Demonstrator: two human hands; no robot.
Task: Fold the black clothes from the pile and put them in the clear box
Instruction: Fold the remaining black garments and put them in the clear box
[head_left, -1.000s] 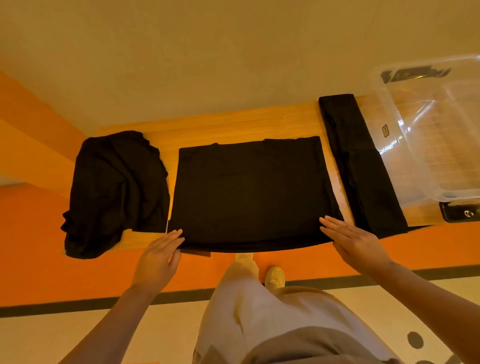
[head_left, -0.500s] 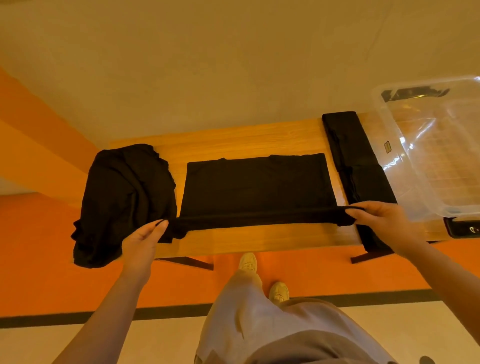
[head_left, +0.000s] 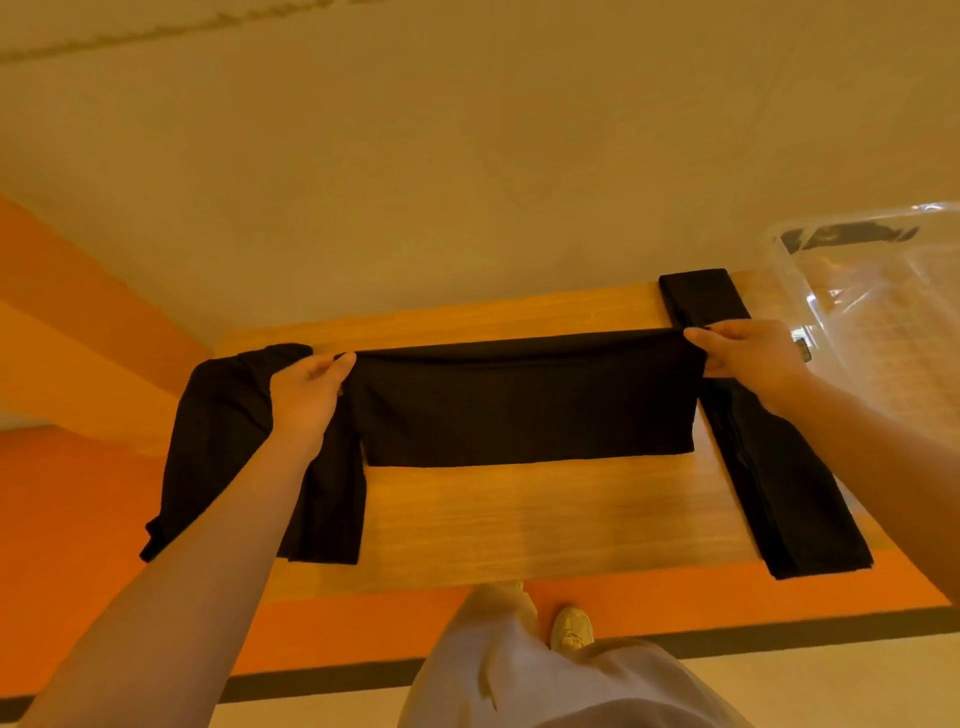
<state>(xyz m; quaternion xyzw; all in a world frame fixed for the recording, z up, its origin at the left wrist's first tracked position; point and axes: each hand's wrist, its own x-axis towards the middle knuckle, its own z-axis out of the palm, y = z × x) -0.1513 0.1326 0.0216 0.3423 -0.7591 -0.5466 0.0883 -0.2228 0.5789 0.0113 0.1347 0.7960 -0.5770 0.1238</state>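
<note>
A black garment lies folded in half across the middle of the wooden table. My left hand pinches its far left corner and my right hand pinches its far right corner, both at the table's back edge. A crumpled pile of black clothes sits on the table's left end, partly behind my left arm. A long folded black garment lies along the right side. The clear box stands at the far right, partly out of frame.
A pale wall rises right behind the table. Below the table's front edge are an orange floor, a dark stripe, and my legs and shoes. Bare wood shows in front of the folded garment.
Both hands took hold of the garment's near edge and carried it away from me over the far edge, folding it in half. The front of the table is now uncovered.
</note>
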